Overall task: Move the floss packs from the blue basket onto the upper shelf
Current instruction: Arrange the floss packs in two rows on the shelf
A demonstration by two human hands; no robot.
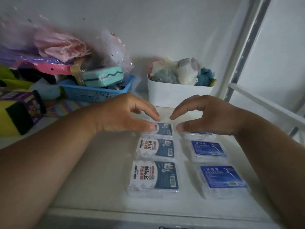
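reaching in over the shelf [92,171], the left hand [122,114] and the right hand [208,116] meet at the middle of the frame, each over the far pack of its own column. six floss packs lie flat on the shelf in two columns of three: the white-and-navy packs [156,175] left of centre, the blue packs [222,177] right of centre. the left grip is narrow, thumb resting on the far white-and-navy pack [163,129] with the fingers curled past its far edge; whether it truly pinches the pack i cannot tell. the right grip is much the same over the far blue pack [198,135], thumb at its near left corner, fingers arched above it.

the blue basket [99,91] in the left middle of the frame holds a teal sponge and other things; no floss shows in it, so the task looks near its end.

the risk from here is a nudge. the packs are light and slick and lie close together, so a dragging thumb or wrist could push the rows crooked. the white tub [175,96] stands just behind the fingers, and a pack shoved back would hit it.
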